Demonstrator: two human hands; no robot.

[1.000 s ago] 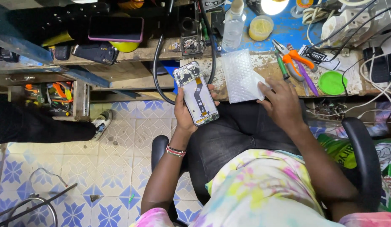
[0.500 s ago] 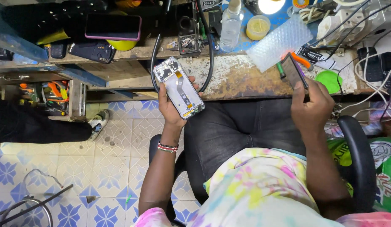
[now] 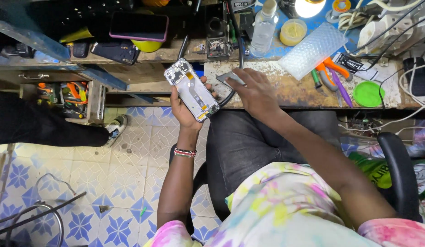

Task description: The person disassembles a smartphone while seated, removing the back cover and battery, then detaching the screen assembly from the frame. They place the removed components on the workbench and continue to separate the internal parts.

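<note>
Seen from above, a seated person works at a cluttered wooden workbench [image 3: 285, 93], whose top and right edges are cut off by the frame. The left hand [image 3: 187, 107] is wrapped around an opened phone [image 3: 191, 89], held tilted in the air just in front of the bench edge; its back is off, showing a pale frame, a circuit section at the upper end and an orange strip, though the small parts are too fine to make out. The right hand [image 3: 253, 91] rests flat on the bench with fingers spread over a thin grey panel [image 3: 231, 77], which it partly hides, so whether it grips or only presses the panel cannot be told. A black cable [image 3: 240, 50] runs behind both. Farther right lie a sheet of bubble wrap [image 3: 313, 49], orange-handled pliers [image 3: 329, 73] and a green lid [image 3: 368, 93]. A clear bottle [image 3: 264, 29] stands near the back.
</note>
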